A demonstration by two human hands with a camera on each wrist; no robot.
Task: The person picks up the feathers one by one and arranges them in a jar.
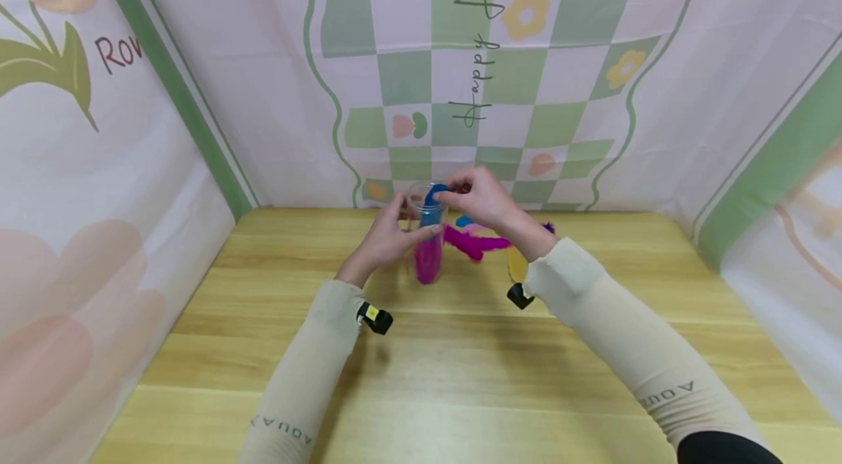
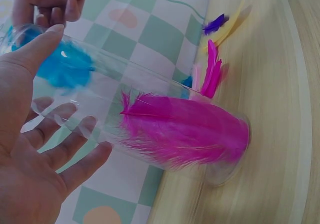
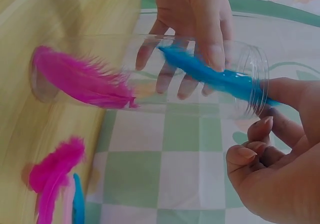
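Note:
A tall clear plastic jar (image 1: 414,198) stands upright near the back of the table, its mouth uncovered. My left hand (image 1: 388,234) grips its upper part, thumb on one side and fingers round the other. At the bottom, a magenta feather (image 2: 190,129) leans inside the jar. With thumb and forefinger, my right hand (image 1: 483,199) pinches a blue feather (image 3: 210,77) by its end at the rim. Most of that feather hangs inside the jar, above the magenta one.
Behind and right of the jar lie loose feathers: magenta (image 1: 470,245), blue (image 1: 463,220), pale pink (image 2: 195,77), yellow (image 1: 517,267) and purple (image 2: 215,24). A checked cloth (image 1: 460,69) hangs behind the wooden table (image 1: 421,391), with more cloth at both sides.

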